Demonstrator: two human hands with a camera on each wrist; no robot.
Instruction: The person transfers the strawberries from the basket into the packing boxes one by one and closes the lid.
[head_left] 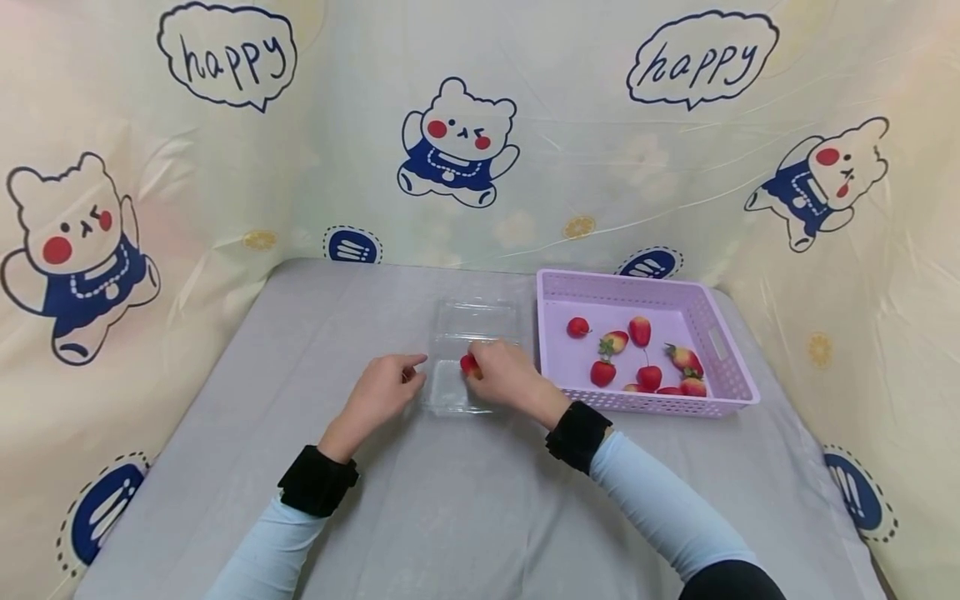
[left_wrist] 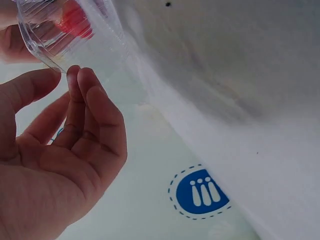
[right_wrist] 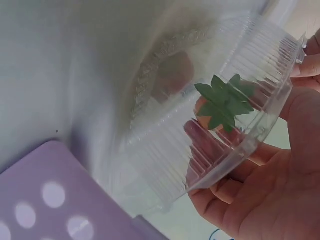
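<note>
A clear plastic box (head_left: 447, 392) lies on the table with its lid (head_left: 477, 315) folded back on the far side. My right hand (head_left: 504, 375) reaches into the near half and pinches a strawberry (head_left: 468, 365) there. Green leaves of that strawberry (right_wrist: 225, 105) face the camera in the right wrist view, and the box's ribbed wall stands before the fingers. A faint reddish shape (right_wrist: 172, 75) shows through the plastic. My left hand (head_left: 382, 390) is at the left side of the box. In the left wrist view, its thumb and fingertips pinch the box's rim (left_wrist: 47, 59).
Right of the box stands a lilac basket (head_left: 551, 333) with strawberries (head_left: 602, 372), red round fruits with stems (head_left: 577, 327) and a red-yellow fruit (head_left: 640, 331). Its wall is close to my right wrist. A grey cloth (head_left: 360, 317) covers the table; a printed curtain (head_left: 570, 167) hangs behind.
</note>
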